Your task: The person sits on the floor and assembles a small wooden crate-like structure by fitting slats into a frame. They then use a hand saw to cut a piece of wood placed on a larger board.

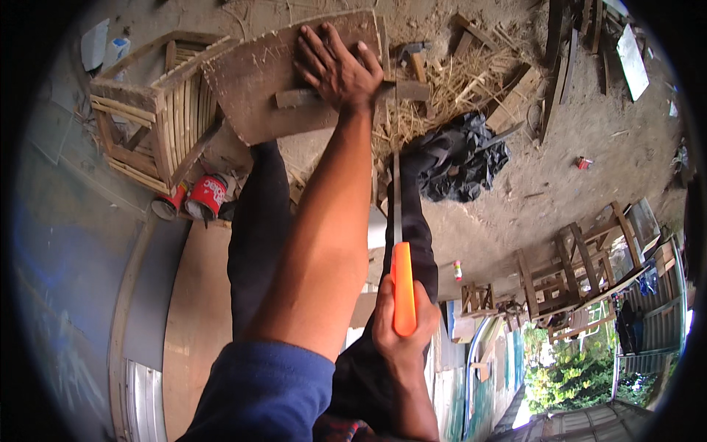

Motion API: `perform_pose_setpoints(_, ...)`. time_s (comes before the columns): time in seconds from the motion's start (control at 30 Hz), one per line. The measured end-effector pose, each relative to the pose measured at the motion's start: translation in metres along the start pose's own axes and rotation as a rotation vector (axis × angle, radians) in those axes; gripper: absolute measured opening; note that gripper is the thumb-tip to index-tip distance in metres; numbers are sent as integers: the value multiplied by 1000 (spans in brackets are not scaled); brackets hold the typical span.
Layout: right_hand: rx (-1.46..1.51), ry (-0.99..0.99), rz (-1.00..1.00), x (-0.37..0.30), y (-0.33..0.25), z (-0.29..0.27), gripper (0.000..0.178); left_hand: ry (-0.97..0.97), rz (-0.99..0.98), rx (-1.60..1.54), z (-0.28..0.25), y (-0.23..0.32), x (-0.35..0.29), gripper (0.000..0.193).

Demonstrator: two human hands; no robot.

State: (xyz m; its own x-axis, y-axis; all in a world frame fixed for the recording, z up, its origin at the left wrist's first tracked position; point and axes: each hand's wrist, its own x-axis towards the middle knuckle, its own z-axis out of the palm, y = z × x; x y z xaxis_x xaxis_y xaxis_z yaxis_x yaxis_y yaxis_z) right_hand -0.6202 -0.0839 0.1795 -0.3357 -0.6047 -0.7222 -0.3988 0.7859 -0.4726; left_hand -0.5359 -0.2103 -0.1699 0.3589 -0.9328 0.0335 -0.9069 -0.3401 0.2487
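My left hand [340, 72] lies flat with fingers spread on a brown wooden board [247, 77]. Under its heel a narrow wooden strip [294, 98] runs across the board and sticks out past the right edge. My right hand [405, 317] is closed around the orange handle of a handsaw [403, 287]. The thin blade, seen nearly edge-on, points away from me between my legs and reaches up to the strip beside the board's right edge. Whether its teeth are in the wood I cannot tell.
A slatted wooden frame [158, 121] stands at the left, with red cans [207, 196] below it. A hammer [415, 55], straw-like shavings [468, 70] and black plastic [471, 162] lie beyond my right foot. Planks [560, 66] and wooden furniture [578, 265] are at the right.
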Motion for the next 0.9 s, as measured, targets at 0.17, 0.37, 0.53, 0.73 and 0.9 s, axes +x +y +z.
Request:
perform_pose_setpoints(0.17, 170, 0, 110, 3, 10, -6, 20, 46, -5, -47, 3, 1, 7, 71)
perform_pose_setpoints(0.37, 73, -6, -38, 21, 27, 12, 15, -75, -73, -86, 0, 1, 2, 71)
perform_pose_setpoints(0.53, 65, 42, -107, 14, 19, 20, 22, 97, 38, 35, -1, 1, -3, 65)
perform_pose_setpoints(0.73, 36, 30, -79, 38, 34, 12, 21, 107, 31, 25, 1, 5, 5, 64)
perform_pose_setpoints(0.9, 69, 41, -35, 34, 27, 19, 14, -43, -20, -39, -3, -2, -3, 74)
